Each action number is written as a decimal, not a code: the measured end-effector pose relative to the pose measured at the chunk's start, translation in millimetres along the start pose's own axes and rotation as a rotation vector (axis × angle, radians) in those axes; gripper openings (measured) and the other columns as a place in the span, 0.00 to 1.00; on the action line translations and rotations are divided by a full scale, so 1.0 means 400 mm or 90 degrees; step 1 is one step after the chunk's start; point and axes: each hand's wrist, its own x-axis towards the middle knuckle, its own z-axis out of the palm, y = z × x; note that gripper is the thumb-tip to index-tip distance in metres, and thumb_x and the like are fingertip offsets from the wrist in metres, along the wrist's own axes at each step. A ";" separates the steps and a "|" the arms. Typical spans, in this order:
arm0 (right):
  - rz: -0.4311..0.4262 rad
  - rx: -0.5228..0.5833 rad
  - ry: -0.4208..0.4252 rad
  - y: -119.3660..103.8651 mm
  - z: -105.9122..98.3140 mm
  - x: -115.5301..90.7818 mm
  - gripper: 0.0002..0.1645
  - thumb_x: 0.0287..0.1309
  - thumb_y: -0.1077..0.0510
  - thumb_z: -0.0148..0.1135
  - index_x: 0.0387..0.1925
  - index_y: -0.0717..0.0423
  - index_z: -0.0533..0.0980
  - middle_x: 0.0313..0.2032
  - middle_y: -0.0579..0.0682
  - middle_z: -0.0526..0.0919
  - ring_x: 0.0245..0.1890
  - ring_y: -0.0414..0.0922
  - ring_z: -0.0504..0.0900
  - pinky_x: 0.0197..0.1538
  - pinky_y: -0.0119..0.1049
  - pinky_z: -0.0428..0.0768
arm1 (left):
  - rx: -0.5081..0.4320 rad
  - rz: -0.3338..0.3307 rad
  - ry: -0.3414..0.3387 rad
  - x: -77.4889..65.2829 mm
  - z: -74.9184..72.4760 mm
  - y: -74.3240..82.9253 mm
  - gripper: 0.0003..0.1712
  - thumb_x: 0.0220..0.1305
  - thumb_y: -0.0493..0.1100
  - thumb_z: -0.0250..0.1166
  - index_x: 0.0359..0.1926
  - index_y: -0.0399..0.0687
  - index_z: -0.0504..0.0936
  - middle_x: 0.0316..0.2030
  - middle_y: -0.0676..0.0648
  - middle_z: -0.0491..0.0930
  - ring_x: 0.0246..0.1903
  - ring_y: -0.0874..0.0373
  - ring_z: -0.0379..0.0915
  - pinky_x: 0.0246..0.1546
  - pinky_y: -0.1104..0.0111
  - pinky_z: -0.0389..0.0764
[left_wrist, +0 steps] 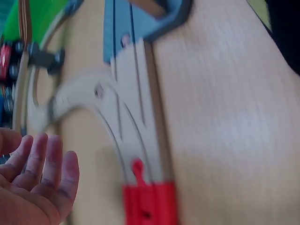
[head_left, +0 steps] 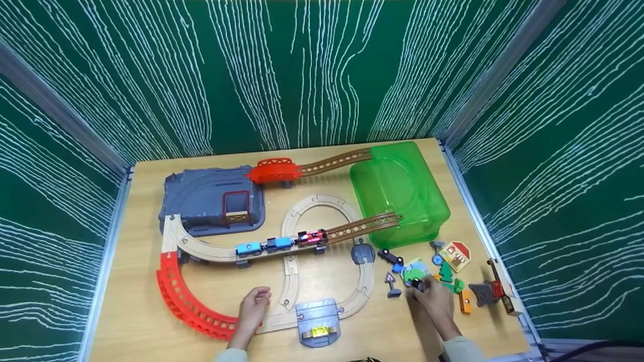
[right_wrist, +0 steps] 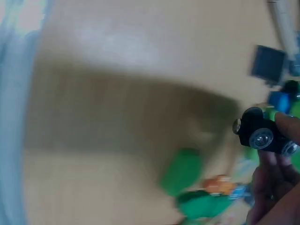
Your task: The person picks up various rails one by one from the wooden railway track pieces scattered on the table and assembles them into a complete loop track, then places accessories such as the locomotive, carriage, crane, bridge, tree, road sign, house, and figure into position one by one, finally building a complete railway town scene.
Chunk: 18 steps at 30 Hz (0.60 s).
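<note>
My right hand pinches a small black toy train car between thumb and fingers; its silver-hubbed wheels show in the right wrist view. In the head view the hand is over the loose toy pieces at the right, its fingers partly covering a green piece. My left hand holds nothing, fingers loosely bent and palm showing in the left wrist view. It is nearest the wooden switch track and the red curved track joined to that. A grey track plate with a yellow part sits farther right.
A train of blue and red cars stands on the raised track. Behind are a grey base, a red bridge and a green tub. Around my right hand lie a sign, an orange block and a crane.
</note>
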 end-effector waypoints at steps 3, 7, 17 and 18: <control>-0.124 0.085 0.056 -0.052 -0.010 -0.002 0.16 0.34 0.63 0.71 0.28 0.58 0.74 0.25 0.50 0.76 0.23 0.44 0.73 0.22 0.34 0.70 | 0.007 0.043 -0.053 -0.004 0.037 0.038 0.12 0.55 0.31 0.55 0.41 0.30 0.75 0.34 0.37 0.77 0.35 0.48 0.74 0.34 0.70 0.75; -0.247 0.160 0.099 -0.136 -0.020 -0.006 0.17 0.30 0.68 0.71 0.26 0.57 0.73 0.25 0.48 0.77 0.24 0.43 0.75 0.25 0.34 0.74 | 0.006 0.097 -0.145 -0.026 0.078 0.139 0.12 0.56 0.31 0.55 0.42 0.29 0.74 0.36 0.34 0.76 0.36 0.44 0.73 0.36 0.64 0.76; -0.494 0.418 -0.091 -0.347 -0.064 -0.063 0.16 0.33 0.78 0.65 0.28 0.66 0.72 0.31 0.59 0.79 0.31 0.51 0.79 0.33 0.36 0.80 | -0.004 0.125 -0.326 -0.052 0.138 0.295 0.22 0.57 0.37 0.58 0.52 0.32 0.68 0.43 0.34 0.72 0.41 0.43 0.70 0.39 0.63 0.74; -0.514 0.433 -0.118 -0.364 -0.068 -0.070 0.15 0.34 0.77 0.64 0.28 0.66 0.71 0.32 0.61 0.78 0.32 0.53 0.79 0.34 0.38 0.80 | -0.012 0.119 -0.342 -0.052 0.143 0.300 0.24 0.57 0.39 0.59 0.53 0.33 0.66 0.45 0.34 0.71 0.42 0.43 0.69 0.39 0.63 0.74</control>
